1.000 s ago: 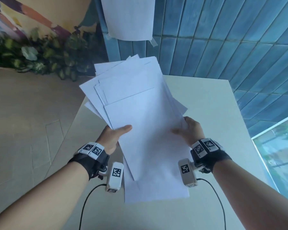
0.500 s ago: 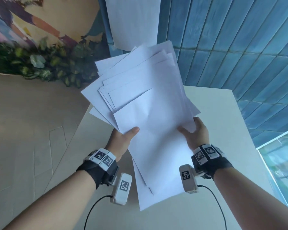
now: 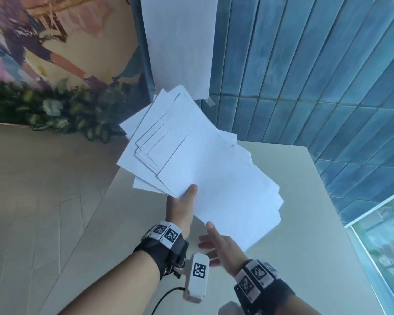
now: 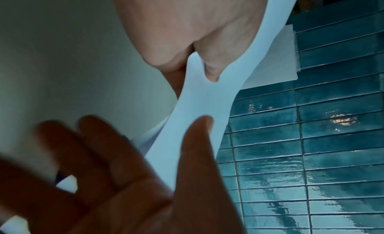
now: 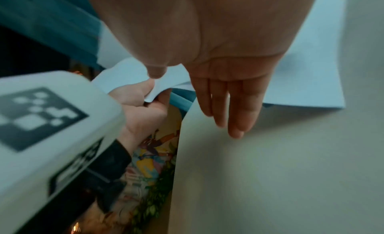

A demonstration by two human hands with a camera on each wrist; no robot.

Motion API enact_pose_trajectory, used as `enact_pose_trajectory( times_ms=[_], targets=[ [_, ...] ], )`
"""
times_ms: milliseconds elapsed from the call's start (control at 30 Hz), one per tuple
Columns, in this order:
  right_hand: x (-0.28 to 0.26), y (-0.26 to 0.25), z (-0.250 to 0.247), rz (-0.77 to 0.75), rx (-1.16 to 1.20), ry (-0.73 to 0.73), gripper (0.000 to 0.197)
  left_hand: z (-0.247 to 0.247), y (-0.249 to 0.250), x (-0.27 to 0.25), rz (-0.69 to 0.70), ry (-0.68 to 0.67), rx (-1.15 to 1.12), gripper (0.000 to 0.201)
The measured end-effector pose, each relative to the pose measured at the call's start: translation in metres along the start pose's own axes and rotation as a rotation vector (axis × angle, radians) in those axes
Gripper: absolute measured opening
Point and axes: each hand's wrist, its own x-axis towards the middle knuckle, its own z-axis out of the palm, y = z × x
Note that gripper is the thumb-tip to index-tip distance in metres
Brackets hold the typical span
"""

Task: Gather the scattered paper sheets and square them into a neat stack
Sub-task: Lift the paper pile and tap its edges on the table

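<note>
Right hand sits nearest, at about 6 o'clock in the head view, with fingers straight and spread, holding nothing; its index tip lies just beside the near edge of the paper sheets, and whether it touches them cannot be told. In the right wrist view the same hand hangs flat above the pale surface, fingers extended.

Left hand comes next, toward 7 o'clock of the sheets, pinching their near left corner between thumb on top and fingers beneath. The left wrist view shows that hand with its thumb pressed onto the bent paper sheets.

Those sheets are held up in the air over the far left part of the surface, fanned unevenly, their corners misaligned and pointing toward 11 o'clock.

Farther off, at 12 o'clock, a single white sheet hangs on the blue tiled wall. At 10 o'clock stand leafy plants beneath a painted mural.
</note>
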Motion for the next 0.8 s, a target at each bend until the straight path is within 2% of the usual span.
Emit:
enact_pose_trajectory(
  times_ms=[133, 233, 333, 433, 600, 700, 800],
  targets=[
    [0.006, 0.009, 0.006, 0.100, 0.297, -0.005, 0.076, 0.001, -0.019, -0.019, -0.062, -0.015, 0.005, 0.018],
    [0.008, 0.019, 0.012, 0.157, 0.490, -0.002, 0.074, -0.001, -0.035, -0.025, -0.212, 0.010, -0.021, 0.028],
    [0.011, 0.027, 0.013, 0.149, 0.502, 0.059, 0.051, -0.006, -0.053, -0.025, -0.354, -0.018, -0.080, 0.031],
    [0.017, 0.033, 0.009, 0.144, 0.522, 0.139, 0.030, -0.015, -0.063, -0.028, -0.425, -0.070, -0.064, 0.026],
    [0.027, 0.047, 0.000, 0.175, 0.526, 0.239, 0.034, -0.031, -0.083, -0.037, -0.468, -0.138, 0.084, 0.023],
    [0.030, 0.053, -0.004, 0.204, 0.564, 0.269, 0.021, -0.036, -0.095, -0.043, -0.526, -0.199, 0.187, 0.034],
    [0.034, 0.056, -0.010, 0.235, 0.591, 0.320, 0.015, -0.038, -0.096, -0.049, -0.549, -0.357, 0.275, 0.041]
  ],
)
